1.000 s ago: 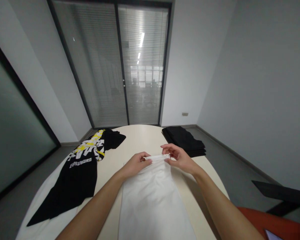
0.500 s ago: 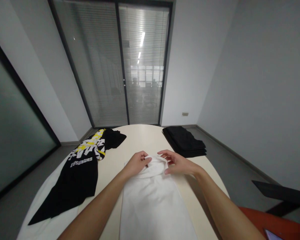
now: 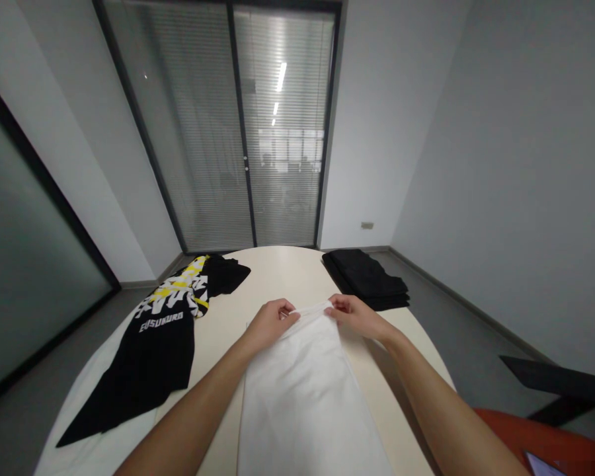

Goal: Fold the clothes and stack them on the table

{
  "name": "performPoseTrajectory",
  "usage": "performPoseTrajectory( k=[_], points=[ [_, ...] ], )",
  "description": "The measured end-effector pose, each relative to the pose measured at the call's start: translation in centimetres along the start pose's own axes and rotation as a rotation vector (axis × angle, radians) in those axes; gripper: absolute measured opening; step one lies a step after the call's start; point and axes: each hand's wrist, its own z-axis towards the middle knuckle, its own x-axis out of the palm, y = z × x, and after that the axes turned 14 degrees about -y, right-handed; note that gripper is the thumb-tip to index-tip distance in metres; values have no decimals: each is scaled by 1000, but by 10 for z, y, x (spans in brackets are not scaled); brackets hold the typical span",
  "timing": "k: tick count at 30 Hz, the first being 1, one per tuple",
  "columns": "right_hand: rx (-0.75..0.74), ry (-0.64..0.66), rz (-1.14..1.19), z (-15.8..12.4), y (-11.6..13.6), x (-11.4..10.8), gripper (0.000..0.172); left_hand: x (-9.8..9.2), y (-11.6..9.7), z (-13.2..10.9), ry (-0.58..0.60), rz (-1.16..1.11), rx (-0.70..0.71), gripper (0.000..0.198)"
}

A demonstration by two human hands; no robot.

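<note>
A white T-shirt point(image 3: 307, 396), narrowed into a long strip, lies on the table and runs toward me past the bottom edge of the view. My left hand point(image 3: 272, 325) pinches the left end of its far collar edge between thumb and fingers. At the right end of that same edge, my right hand point(image 3: 352, 313) has thumb and fingers closed on the cloth. The collar is drawn almost straight between both hands, slightly raised, and its opening no longer shows.
On the left of the pale round table point(image 3: 277, 271) lies a black T-shirt point(image 3: 153, 350) with white and yellow print, over white cloth point(image 3: 94, 370). A stack of folded black clothes point(image 3: 364, 277) sits at the far right. An orange chair point(image 3: 506, 430) with a phone point(image 3: 543, 465) stands lower right.
My right hand has gone from spread around the collar to pinching its right end. The round collar opening has been pulled into a flat line. The left hand has hardly moved.
</note>
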Motion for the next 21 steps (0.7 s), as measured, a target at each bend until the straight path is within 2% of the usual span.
performPoseTrajectory(
  k=[4,10,14,18,21],
  points=[
    [108,-44,20,1,-3,8,47,1,-2,-3,-7,49,45,24],
    [155,-92,-40,1,-7,15,50,-1,-4,-9,79,161,122,26],
    [162,-107,-58,3,-17,16,52,-2,-2,-8,44,298,133,16],
    [153,-166,-145,6,-33,19,48,-1,-3,-8,-11,379,134,18],
    [126,-222,-238,7,-40,22,42,-3,-4,-9,1,428,158,22]
  ],
)
